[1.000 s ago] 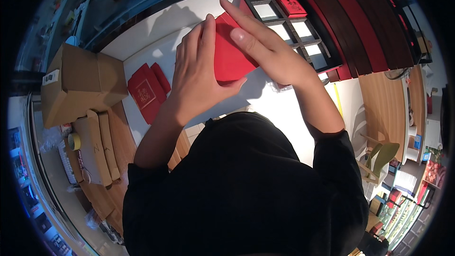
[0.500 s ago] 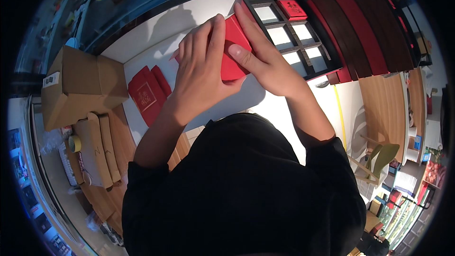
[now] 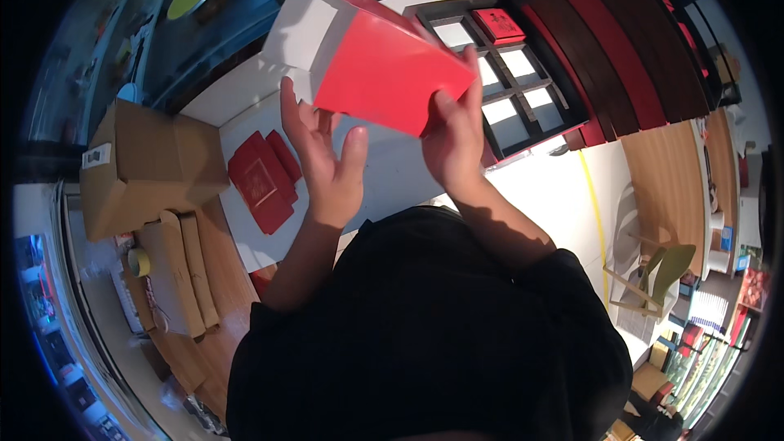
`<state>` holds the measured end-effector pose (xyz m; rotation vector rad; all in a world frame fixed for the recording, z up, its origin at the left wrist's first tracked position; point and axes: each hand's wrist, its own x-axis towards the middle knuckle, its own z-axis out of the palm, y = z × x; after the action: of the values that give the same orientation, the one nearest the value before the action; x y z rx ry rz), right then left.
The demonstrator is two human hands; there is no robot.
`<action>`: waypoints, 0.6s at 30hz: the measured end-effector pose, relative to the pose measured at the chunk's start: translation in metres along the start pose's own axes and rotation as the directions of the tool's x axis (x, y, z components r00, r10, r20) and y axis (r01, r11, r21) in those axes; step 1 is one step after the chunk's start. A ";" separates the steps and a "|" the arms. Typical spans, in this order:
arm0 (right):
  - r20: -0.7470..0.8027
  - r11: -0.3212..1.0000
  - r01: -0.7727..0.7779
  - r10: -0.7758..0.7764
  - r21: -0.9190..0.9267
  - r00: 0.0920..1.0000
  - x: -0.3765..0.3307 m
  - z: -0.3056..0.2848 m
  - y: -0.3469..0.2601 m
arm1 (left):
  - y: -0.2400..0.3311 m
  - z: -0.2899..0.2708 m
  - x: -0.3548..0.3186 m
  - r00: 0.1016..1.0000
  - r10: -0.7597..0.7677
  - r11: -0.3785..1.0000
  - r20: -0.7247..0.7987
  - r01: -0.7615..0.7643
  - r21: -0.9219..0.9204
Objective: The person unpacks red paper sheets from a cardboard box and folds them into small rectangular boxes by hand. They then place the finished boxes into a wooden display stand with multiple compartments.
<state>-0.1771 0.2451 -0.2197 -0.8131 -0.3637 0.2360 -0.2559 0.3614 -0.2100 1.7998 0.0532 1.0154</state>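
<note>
A red cardboard box (image 3: 396,69) is held up over the table, tilted, its left end open with a white-lined flap (image 3: 302,24) sticking out. My right hand (image 3: 453,143) grips the box's right end, thumb on the near face and fingers along the far side. My left hand (image 3: 327,171) is open, fingers spread, just below the box's open end. Whether its fingertips touch the box I cannot tell. Beneath and left of that hand, flattened red box blanks (image 3: 263,184) with a gold-framed print lie on the white tabletop (image 3: 380,171).
Beyond my right hand sits a black divided tray (image 3: 510,86) with a small red box (image 3: 499,25) in one compartment. Dark and red lids or trays (image 3: 621,49) stack to its right. A brown carton (image 3: 155,151) stands left, folded cardboard (image 3: 175,273) and a tape roll (image 3: 139,261) nearer.
The red box has been raised and turned, so its open end and white flap show. My left hand has come off its face and opened; my right hand keeps hold.
</note>
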 end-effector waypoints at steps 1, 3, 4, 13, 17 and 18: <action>0.041 0.999 -0.052 0.053 -0.009 0.998 -0.009 -0.001 0.001 | 0.002 0.004 0.004 1.000 0.003 0.983 -0.022 -0.007 -0.184; 0.121 0.987 -0.155 0.158 -0.035 0.980 -0.022 -0.008 0.001 | 0.003 -0.004 0.011 0.990 -0.115 0.975 -0.076 0.098 -0.197; 0.191 0.966 -0.161 0.201 -0.204 0.961 -0.023 -0.016 0.002 | 0.004 -0.011 0.015 0.983 -0.176 0.969 -0.049 0.164 -0.185; 0.566 0.807 0.352 -0.027 -0.475 0.824 0.010 0.004 -0.040 | 0.016 -0.030 0.031 0.924 -0.032 0.999 0.381 0.028 0.016; 0.517 0.820 0.294 0.002 -0.490 0.856 0.006 0.004 -0.039 | 0.012 -0.028 0.032 0.922 -0.037 0.995 0.385 -0.001 0.097; 0.505 0.820 0.307 -0.026 -0.483 0.863 0.007 0.000 -0.034 | 0.012 -0.027 0.029 0.926 -0.028 0.997 0.377 -0.001 0.077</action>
<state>-0.1680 0.2243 -0.1927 -1.2887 -1.0097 0.1579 -0.2595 0.3893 -0.1792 2.0343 -0.1359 0.6468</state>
